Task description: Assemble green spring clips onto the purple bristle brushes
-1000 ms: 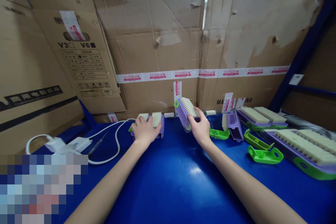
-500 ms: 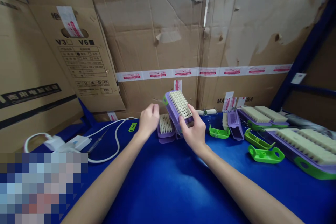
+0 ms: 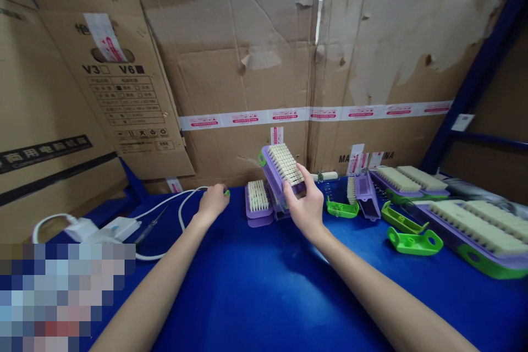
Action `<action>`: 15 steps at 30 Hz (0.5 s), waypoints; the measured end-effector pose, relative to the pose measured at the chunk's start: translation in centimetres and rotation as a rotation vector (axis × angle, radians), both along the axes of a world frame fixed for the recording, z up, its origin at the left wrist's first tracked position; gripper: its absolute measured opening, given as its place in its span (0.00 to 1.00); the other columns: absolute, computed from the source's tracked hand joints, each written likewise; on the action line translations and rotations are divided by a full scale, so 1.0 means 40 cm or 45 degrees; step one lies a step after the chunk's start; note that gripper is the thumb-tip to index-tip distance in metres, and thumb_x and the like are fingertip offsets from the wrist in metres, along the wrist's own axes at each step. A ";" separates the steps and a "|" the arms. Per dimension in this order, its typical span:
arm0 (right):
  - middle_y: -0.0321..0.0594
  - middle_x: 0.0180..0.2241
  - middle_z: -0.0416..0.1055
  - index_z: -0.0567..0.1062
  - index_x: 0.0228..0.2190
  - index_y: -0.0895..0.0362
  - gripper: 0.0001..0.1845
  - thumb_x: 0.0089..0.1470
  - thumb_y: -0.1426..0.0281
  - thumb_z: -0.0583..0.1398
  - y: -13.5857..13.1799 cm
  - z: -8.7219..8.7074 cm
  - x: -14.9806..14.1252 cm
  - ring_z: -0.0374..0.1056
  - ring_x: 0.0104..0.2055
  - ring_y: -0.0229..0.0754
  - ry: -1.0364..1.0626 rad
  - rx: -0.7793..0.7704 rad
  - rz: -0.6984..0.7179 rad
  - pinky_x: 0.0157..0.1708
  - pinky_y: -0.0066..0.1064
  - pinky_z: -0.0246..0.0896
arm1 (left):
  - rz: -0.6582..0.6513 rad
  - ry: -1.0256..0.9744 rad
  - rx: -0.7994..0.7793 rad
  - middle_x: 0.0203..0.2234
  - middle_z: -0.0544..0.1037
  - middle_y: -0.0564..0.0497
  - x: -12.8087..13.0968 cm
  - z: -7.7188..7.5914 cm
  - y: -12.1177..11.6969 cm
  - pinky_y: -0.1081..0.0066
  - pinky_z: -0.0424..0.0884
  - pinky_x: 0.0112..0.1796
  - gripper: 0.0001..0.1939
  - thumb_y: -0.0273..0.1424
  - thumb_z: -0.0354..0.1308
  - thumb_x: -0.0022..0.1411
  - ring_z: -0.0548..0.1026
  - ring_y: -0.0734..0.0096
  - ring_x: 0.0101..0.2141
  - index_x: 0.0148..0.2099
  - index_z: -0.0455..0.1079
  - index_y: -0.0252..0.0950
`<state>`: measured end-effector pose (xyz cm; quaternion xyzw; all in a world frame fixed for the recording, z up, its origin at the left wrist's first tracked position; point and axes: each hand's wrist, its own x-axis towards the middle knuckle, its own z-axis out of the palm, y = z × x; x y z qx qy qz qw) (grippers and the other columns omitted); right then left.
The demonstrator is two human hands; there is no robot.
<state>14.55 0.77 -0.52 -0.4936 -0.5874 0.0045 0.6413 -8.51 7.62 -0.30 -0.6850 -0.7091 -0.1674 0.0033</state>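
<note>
My right hand grips a purple scrubbing brush by its lower right end. The brush is tilted, its cream bristles facing up toward me, with a green piece at its upper left end. My left hand is closed low over the table near the white cable. A bit of a small green plastic piece shows at its fingertips; the rest is hidden by the hand. Between the hands another purple brush part lies bristles up, and a further purple part behind it is mostly hidden by the held brush.
Green end caps and a purple brush part lie right of my hand. Farther right are larger double brushes. At left sit a white cable with plugs and a screwdriver. Cardboard sheets wall the back.
The held brush has moved left and turned its bristles toward me. My left hand has let go of the brush parts and moved left onto the small green piece. Those parts now lie farther right.
</note>
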 end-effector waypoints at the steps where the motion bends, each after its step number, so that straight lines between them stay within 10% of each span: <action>1: 0.45 0.49 0.70 0.65 0.53 0.56 0.26 0.52 0.63 0.56 0.001 0.002 0.002 0.67 0.49 0.45 0.017 -0.008 -0.012 0.50 0.40 0.63 | -0.041 -0.152 -0.025 0.37 0.78 0.38 0.017 0.000 0.006 0.64 0.70 0.40 0.16 0.26 0.51 0.55 0.76 0.56 0.40 0.45 0.71 0.32; 7: 0.45 0.49 0.69 0.64 0.52 0.56 0.26 0.53 0.62 0.55 0.002 0.006 0.004 0.68 0.48 0.45 0.037 -0.045 -0.057 0.48 0.39 0.63 | -0.187 -1.073 -0.314 0.33 0.79 0.44 0.121 -0.011 0.003 0.69 0.74 0.34 0.17 0.26 0.47 0.59 0.78 0.69 0.31 0.50 0.67 0.31; 15: 0.46 0.50 0.69 0.63 0.54 0.57 0.26 0.54 0.63 0.55 -0.005 0.000 -0.007 0.66 0.51 0.45 -0.133 0.043 -0.069 0.49 0.38 0.63 | -0.299 -1.381 -0.364 0.44 0.75 0.42 0.200 0.015 -0.031 0.66 0.72 0.41 0.18 0.36 0.44 0.65 0.75 0.66 0.41 0.50 0.66 0.33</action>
